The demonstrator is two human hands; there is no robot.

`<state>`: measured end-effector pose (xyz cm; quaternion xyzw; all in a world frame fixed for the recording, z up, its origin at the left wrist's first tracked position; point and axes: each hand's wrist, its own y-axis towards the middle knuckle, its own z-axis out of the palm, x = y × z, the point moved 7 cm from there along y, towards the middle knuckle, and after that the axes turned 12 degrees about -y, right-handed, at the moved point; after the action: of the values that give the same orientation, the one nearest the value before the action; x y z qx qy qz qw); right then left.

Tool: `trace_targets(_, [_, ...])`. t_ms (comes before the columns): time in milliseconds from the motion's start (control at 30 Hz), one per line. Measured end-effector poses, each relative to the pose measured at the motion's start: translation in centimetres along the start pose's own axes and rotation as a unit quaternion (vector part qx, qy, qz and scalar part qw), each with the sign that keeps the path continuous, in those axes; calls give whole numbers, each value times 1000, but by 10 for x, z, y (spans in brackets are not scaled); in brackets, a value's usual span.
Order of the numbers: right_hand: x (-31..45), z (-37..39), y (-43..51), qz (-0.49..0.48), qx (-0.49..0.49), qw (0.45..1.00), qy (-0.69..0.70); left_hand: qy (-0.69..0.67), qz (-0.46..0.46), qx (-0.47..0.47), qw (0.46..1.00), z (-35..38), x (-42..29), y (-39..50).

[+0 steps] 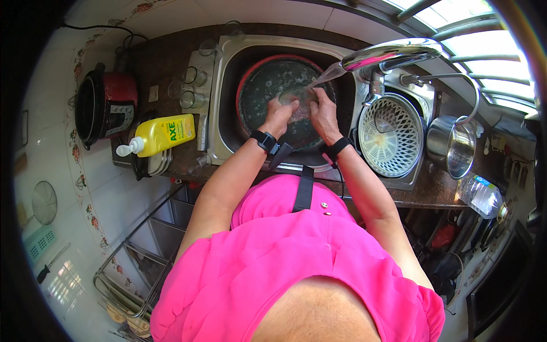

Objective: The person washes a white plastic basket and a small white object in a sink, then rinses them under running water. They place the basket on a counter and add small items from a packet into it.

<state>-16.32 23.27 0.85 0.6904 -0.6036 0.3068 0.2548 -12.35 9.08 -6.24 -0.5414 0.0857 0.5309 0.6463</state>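
My left hand (pixel 278 112) holds a clear glass (pixel 292 95) over a round basin with a red rim (pixel 240 92), which sits in the steel sink (pixel 215 124) and is full of water with bubbles. Water runs from the chrome faucet (pixel 386 53) onto the glass. My right hand (pixel 323 112) is at the glass's other side, its fingers curled against it; the running water blurs the exact contact. Several clear glasses (pixel 192 99) stand on the counter left of the sink. A white plastic basket (pixel 391 137) with a clear glass item in it sits in the right-hand basin.
At left are a yellow Axe detergent bottle (pixel 166 133), a red and black electric cooker (pixel 107 109) and a stack of dishes (pixel 160 163). At right stand a steel pot (pixel 451 145) and a clear plastic bottle (pixel 483 197). A wire rack (pixel 147 239) is below left.
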Motion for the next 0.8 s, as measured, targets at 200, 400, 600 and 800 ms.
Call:
trace_targets(200, [-36, 20, 8, 163, 131, 962, 173, 223, 337, 65, 913, 30, -44, -17])
trace_targets(400, [-17, -15, 16, 48, 57, 997, -37, 304, 353, 100, 879, 42, -64, -25])
trace_targets(600, [4, -55, 11, -64, -29, 995, -76, 385, 463, 97, 793, 75, -80, -33])
trace_targets(800, [-51, -103, -25, 75, 66, 992, -73, 368, 320, 67, 871, 56, -64, -2])
